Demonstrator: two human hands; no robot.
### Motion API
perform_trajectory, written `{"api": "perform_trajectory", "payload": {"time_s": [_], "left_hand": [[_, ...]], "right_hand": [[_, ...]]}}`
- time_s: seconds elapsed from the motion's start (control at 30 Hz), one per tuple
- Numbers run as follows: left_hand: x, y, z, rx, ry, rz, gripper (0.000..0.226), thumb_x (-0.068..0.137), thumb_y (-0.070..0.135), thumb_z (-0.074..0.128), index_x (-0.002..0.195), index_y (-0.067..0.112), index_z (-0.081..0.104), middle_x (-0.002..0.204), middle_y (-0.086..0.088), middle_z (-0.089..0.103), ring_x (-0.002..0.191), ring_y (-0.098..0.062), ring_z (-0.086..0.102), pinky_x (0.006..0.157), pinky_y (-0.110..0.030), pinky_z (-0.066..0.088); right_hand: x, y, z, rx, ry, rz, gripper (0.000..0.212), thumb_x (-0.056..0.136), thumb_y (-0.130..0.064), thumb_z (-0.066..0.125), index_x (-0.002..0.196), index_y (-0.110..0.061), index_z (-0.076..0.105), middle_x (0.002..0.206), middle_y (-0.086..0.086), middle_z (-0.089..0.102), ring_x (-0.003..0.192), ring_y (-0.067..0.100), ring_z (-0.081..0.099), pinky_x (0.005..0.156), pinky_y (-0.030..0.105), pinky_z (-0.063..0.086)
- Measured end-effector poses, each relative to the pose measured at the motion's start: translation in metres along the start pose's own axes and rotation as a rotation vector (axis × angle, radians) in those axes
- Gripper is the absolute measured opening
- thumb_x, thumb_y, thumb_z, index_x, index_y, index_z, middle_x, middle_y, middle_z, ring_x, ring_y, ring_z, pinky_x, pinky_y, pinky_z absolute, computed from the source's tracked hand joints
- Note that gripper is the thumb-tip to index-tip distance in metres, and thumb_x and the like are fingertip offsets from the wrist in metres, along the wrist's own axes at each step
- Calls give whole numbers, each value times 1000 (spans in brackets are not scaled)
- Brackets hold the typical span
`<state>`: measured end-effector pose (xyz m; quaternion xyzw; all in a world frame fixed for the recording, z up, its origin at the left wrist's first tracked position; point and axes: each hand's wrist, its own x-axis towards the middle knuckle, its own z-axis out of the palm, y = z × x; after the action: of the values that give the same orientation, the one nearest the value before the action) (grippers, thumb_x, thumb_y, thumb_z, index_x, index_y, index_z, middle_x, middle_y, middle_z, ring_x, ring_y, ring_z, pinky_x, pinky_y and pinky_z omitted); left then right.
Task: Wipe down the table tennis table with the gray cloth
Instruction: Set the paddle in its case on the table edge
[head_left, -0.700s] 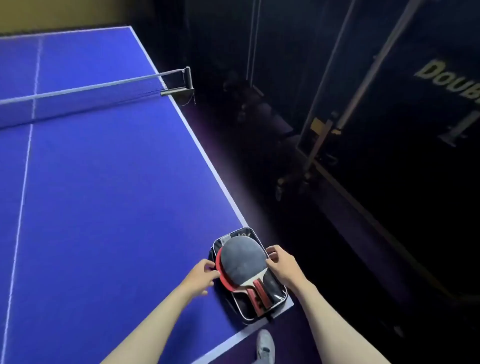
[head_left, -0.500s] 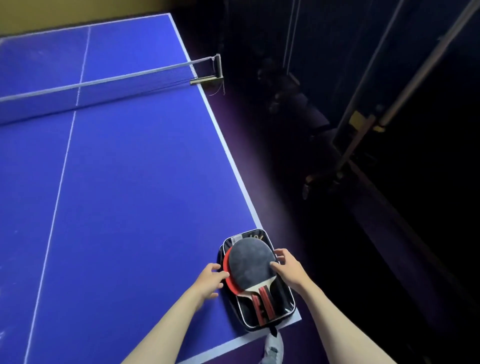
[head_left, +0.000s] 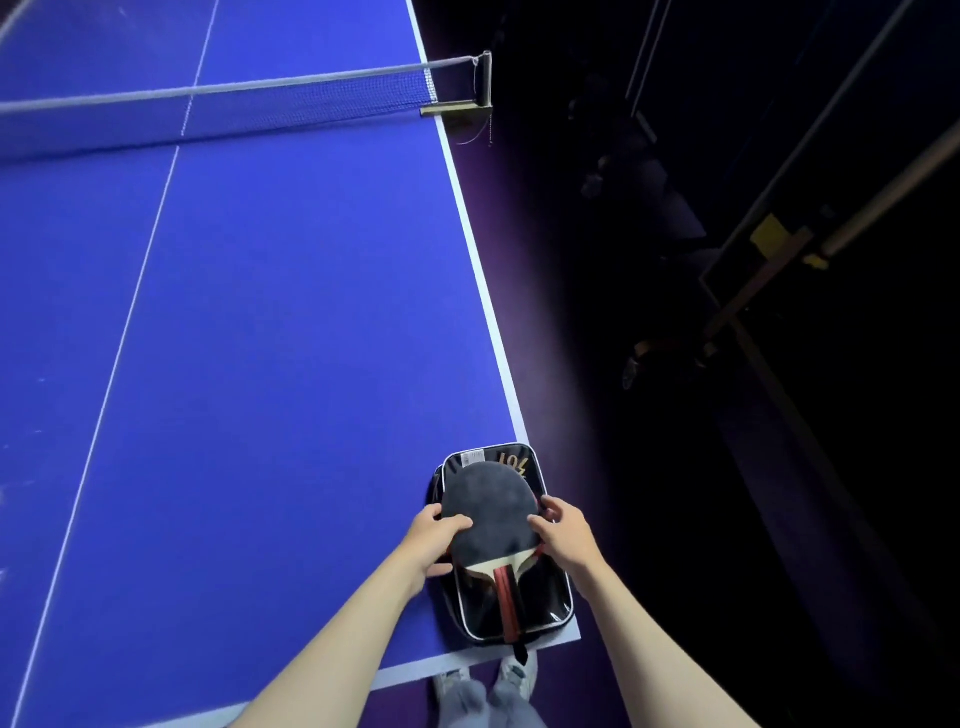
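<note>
The blue table tennis table (head_left: 270, 364) fills the left of the head view. At its near right corner lies a black racket case (head_left: 540, 597) with a black-faced paddle (head_left: 491, 512) on top, handle toward me. A second paddle's red edge shows under it. My left hand (head_left: 434, 540) grips the paddle's left edge, thumb on the rubber. My right hand (head_left: 561, 530) holds the right edge with curled fingers. No gray cloth is in view.
The net (head_left: 218, 111) with its post (head_left: 485, 78) crosses the table at the far end. A folded table frame (head_left: 769, 244) stands in the dark area to the right. My shoes (head_left: 511, 675) show below the table's near edge.
Both hands closed in on the paddles and squared them on the case, so the red one is mostly covered. The camera turned left and tilted down.
</note>
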<state>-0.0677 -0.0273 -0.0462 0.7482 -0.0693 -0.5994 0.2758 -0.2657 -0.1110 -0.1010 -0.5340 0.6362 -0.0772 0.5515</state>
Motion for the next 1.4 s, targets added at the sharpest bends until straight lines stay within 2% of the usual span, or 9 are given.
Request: {"api": "perform_trajectory", "payload": {"time_s": [0.1, 0.27, 0.43, 0.87, 0.97, 1.07, 1.2, 1.27, 1.4], "left_hand": [[2, -1, 0, 5, 14, -10, 63, 97, 27, 65, 153, 21, 36, 133, 0, 52, 118, -22, 48, 104, -43, 48], [9, -3, 1, 151, 146, 65, 68, 92, 26, 67, 152, 15, 38, 149, -5, 35, 113, -19, 46, 96, -31, 39], [20, -10, -3, 57, 170, -27, 78, 90, 29, 70, 154, 19, 29, 152, -6, 37, 123, -25, 47, 99, -39, 44], [49, -33, -15, -121, 30, -151, 96, 77, 37, 89, 151, 5, 37, 144, -8, 54, 128, -24, 55, 92, -37, 52], [49, -32, -19, -124, 13, -126, 69, 78, 34, 89, 132, 6, 57, 121, -5, 70, 105, -19, 68, 71, -29, 54], [46, -23, -24, -138, 16, -79, 73, 67, 42, 94, 124, 9, 63, 119, -4, 73, 105, -19, 70, 87, -37, 59], [36, 10, -25, -137, 44, -25, 55, 77, 38, 89, 117, 8, 66, 110, -5, 75, 99, -21, 71, 84, -37, 59], [32, 34, -19, -138, 71, 18, 44, 83, 34, 85, 112, 7, 67, 105, -6, 76, 93, -20, 71, 74, -33, 57], [32, 81, 9, -158, 139, 100, 37, 85, 35, 83, 105, 8, 68, 100, -5, 76, 88, -19, 71, 72, -33, 57]], "right_hand": [[-2, -5, 2, -48, -11, -16, 22, 85, -15, 70, 106, -9, 75, 86, 2, 70, 84, 13, 61, 79, 37, 49], [-4, -3, 6, -115, 117, 9, 41, 89, -24, 64, 130, -21, 66, 125, 7, 63, 115, 28, 61, 95, 38, 50], [-5, -1, 4, -74, 60, 100, 57, 91, -24, 67, 146, -13, 54, 138, 9, 62, 126, 26, 59, 100, 33, 45], [16, 11, 6, -104, 73, 156, 47, 85, -34, 83, 124, -13, 68, 121, 4, 70, 113, 21, 66, 97, 31, 49], [19, 12, 4, -55, 49, 155, 48, 81, -34, 88, 120, -14, 68, 117, 4, 69, 111, 21, 66, 100, 37, 52], [23, 8, -1, 26, 23, 159, 53, 70, -42, 93, 112, -17, 70, 113, 4, 71, 104, 22, 70, 96, 46, 57], [43, -7, -11, 58, -23, 136, 73, 44, -65, 85, 102, -23, 70, 103, 6, 77, 85, 23, 73, 61, 32, 54], [51, -32, -26, 62, -30, 88, 69, 49, -62, 87, 101, -22, 70, 103, 6, 77, 75, 17, 67, 53, 24, 40], [83, -72, -71, 38, -31, -2, 45, 70, -41, 93, 102, -19, 70, 105, 1, 75, 88, 18, 69, 61, 26, 44]]}}
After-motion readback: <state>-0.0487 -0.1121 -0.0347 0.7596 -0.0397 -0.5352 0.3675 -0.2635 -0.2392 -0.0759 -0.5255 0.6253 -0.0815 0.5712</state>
